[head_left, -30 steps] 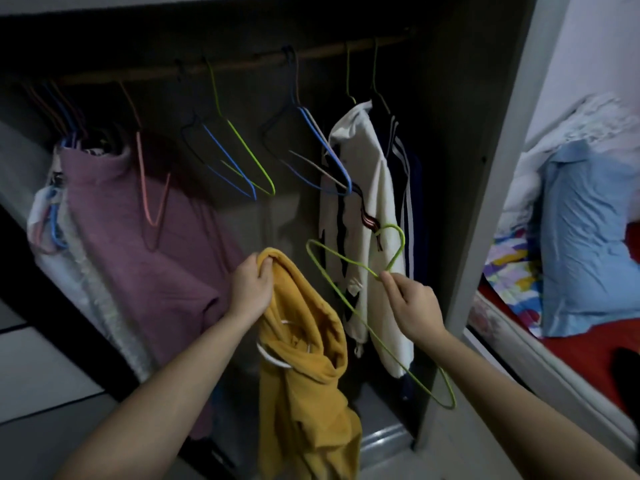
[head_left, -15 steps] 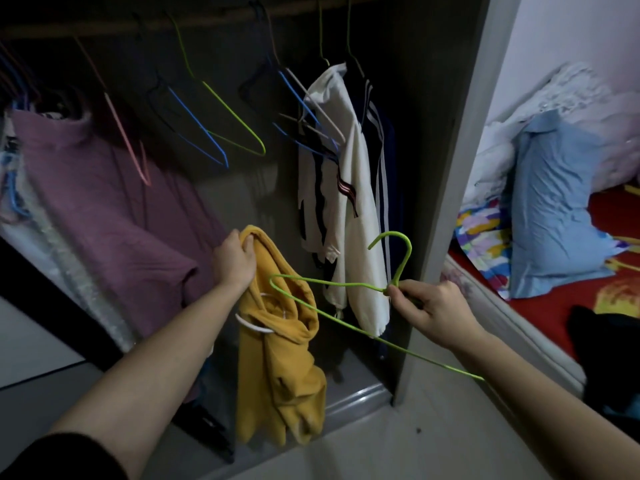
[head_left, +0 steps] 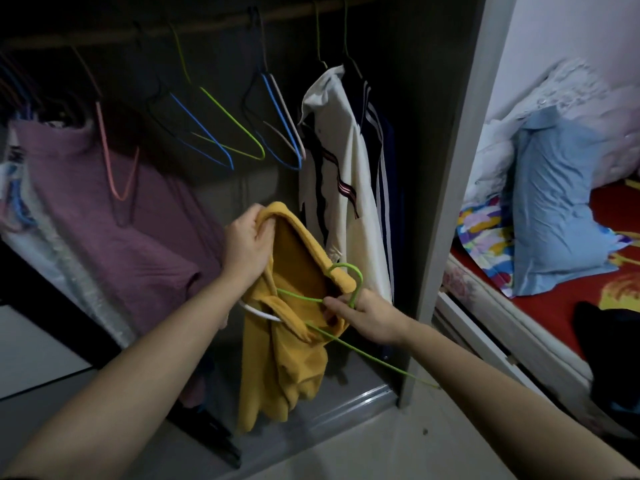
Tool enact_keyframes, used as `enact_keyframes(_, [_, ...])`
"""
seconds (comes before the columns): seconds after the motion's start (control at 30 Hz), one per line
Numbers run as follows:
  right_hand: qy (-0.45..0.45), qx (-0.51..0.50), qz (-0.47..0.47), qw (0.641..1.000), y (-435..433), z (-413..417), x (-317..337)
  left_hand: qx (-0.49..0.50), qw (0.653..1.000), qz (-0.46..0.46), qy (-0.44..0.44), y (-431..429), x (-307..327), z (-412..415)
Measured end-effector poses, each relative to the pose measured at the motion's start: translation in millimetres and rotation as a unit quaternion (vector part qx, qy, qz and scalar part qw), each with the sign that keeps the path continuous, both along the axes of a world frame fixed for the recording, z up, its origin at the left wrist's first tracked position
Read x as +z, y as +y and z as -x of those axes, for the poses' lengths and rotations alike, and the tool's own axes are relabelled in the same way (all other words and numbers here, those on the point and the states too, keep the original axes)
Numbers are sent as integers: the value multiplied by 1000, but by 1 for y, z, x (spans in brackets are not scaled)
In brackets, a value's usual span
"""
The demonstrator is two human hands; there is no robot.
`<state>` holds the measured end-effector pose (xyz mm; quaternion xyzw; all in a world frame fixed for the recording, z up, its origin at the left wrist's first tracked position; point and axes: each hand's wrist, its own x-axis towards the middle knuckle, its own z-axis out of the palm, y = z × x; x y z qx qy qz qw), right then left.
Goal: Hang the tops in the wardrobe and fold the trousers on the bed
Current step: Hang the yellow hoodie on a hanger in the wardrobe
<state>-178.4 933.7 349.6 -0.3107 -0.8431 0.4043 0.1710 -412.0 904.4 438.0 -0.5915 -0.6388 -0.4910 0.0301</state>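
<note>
**Left hand** (head_left: 247, 242): fingers curled over the upper edge of the yellow top (head_left: 287, 358), gripping it and holding it up in front of the open wardrobe (head_left: 450, 202).

**Yellow top**: hangs crumpled below the left hand, its opening spread between the two hands. A white loop (head_left: 259, 311) shows at its fold, under the left wrist.

**Right hand** (head_left: 367, 315): thumb and fingers pinch the green hanger (head_left: 346, 265) at its neck, just under the hook.

**Green hanger**: the hook rises above the right hand, against the rim of the top. One arm reaches leftward into the top's opening. The other runs down and back under the right forearm.

**Rail** (head_left: 207, 27): well above both hands.

**Bare hangers**: blue and green ones (head_left: 221, 112) above the left hand; a pink one (head_left: 104, 143) further left.

**Purple top** (head_left: 104, 209): hung on the rail, left of the left hand.

**White top** (head_left: 343, 168) and a **navy striped garment** (head_left: 384, 150): hung side by side directly above the right hand.

**Bed** (head_left: 554, 306): right of the right arm, beyond the wardrobe's edge, red-sheeted. It carries a blue pillow (head_left: 554, 202) and a dark garment (head_left: 609, 341).
</note>
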Motion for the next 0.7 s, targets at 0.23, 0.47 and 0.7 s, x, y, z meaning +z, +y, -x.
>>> enact_keyframes(0.23, [-23,-45,11,999,9,19,16,-33,998,-39,-25,-3,12,-22])
enact_keyframes(0.47, [87,-199,12,976,18,7,24,-15,995,21,-94,-2,-5,-19])
enact_keyframes(0.7, [147,-183,125,964,2,26,20,7,996,15,-85,9,6,-15])
